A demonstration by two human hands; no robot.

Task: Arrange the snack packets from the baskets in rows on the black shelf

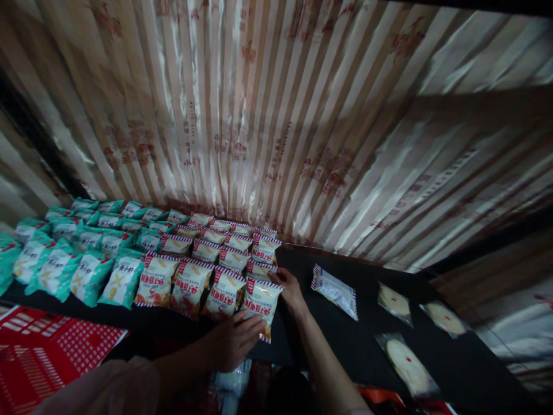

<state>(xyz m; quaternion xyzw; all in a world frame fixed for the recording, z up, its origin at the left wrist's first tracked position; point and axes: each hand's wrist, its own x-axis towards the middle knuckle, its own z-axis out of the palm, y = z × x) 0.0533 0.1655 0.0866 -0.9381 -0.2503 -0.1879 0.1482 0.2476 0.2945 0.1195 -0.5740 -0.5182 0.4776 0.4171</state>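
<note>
A white snack bag (262, 302) with red-and-blue striped edges stands at the right end of the front row. My left hand (238, 341) rests against its lower front, fingers stretched out and lying along the bag. At the bag's upper right edge, my right hand (290, 290) has its fingers curled around the side; part of the fingertips is hidden behind the bag. Matching snack bags (190, 285) stand in rows to the left and behind. Farther left are rows of teal-and-white snack bags (123, 279).
On the dark shelf (319, 346), a silvery bag (334, 292) lies back side up to the right. Beyond it lie flat clear packets of round pale food (406, 360). A striped, printed plastic sheet (259, 115) hangs behind. A red basket (47, 357) sits below left.
</note>
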